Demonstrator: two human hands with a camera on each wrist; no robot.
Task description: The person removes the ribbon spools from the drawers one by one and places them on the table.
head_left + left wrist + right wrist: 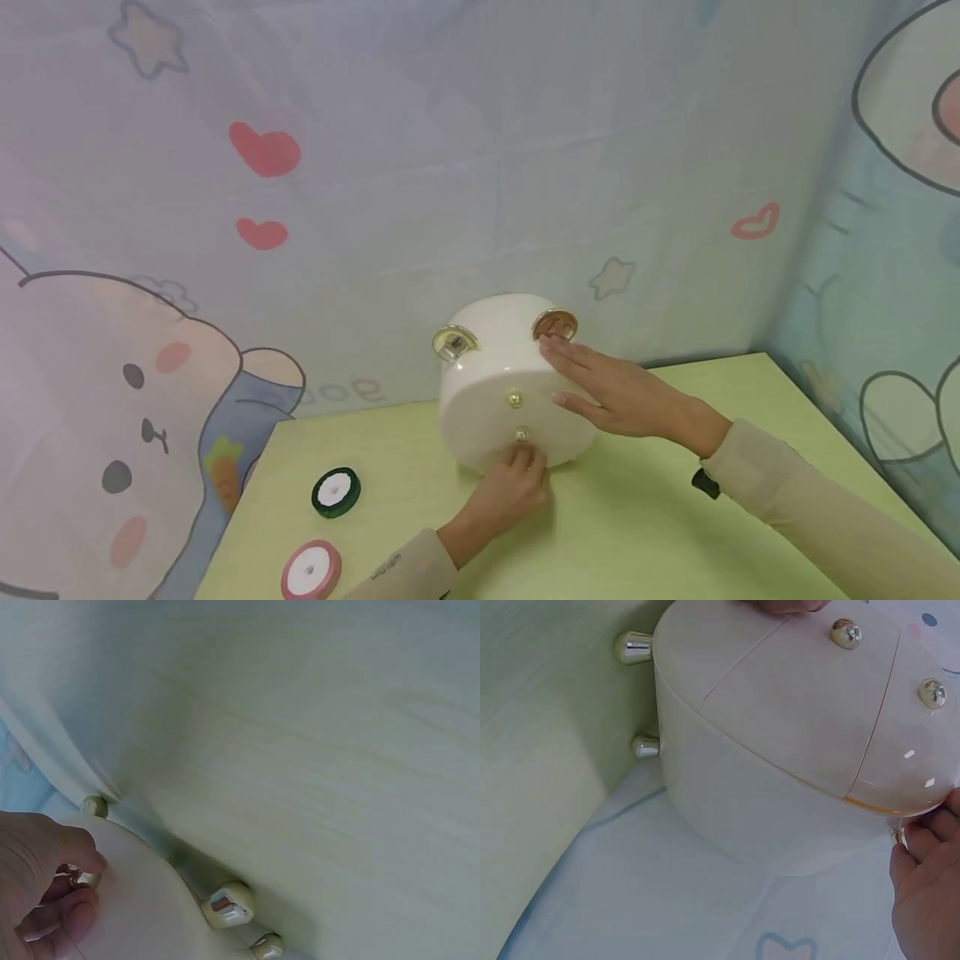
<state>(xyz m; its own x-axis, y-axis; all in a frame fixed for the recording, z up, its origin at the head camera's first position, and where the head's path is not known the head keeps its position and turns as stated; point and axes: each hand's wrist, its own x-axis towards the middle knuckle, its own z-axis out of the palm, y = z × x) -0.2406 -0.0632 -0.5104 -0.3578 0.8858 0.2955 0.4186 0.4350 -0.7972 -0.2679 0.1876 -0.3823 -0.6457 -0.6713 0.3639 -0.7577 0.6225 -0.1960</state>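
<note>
A white rounded storage box (480,400) with drawer seams stands on its gold feet (636,647) at the back of the table. Two gold ear-shaped discs (454,342) stick up from its top. On its front are gold knobs (515,399). At the lowest drawer, my left hand (510,492) pinches a gold knob (86,880) between thumb and fingers. My right hand (626,392) rests its straight fingers against the box's upper right edge, just below the right ear. In the right wrist view, the left fingers (787,604) show at the top edge.
Left of the box, a dark green ribbon spool (335,492) and a pink ribbon spool (311,570) lie flat on the light green table (630,517). A printed cloth backdrop (420,208) hangs close behind the box, and another hangs along the right side.
</note>
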